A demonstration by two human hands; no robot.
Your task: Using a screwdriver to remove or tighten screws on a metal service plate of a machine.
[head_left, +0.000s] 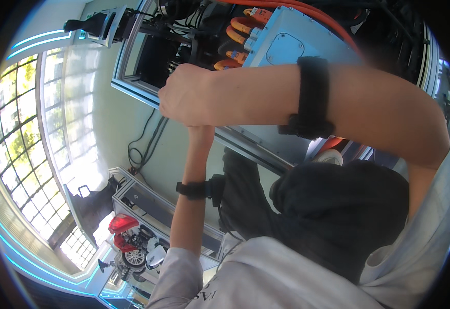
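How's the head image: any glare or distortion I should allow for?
Head view: daylight burns out parts of the tall, black-barred window; head view: that window bows from fisheye distortion; head view: the pale-blue metal box is readable.

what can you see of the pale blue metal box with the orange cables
The pale blue, metal-looking box has a flat top face carrying a rounded, screwed-down cover plate. Thick, curved orange cables meet its left side at pale connectors. It sits slanted in the picture, with a red-orange hose running close by its upper right edge. The bare right forearm crosses in front, hiding its lower part; whether they touch can't be told.
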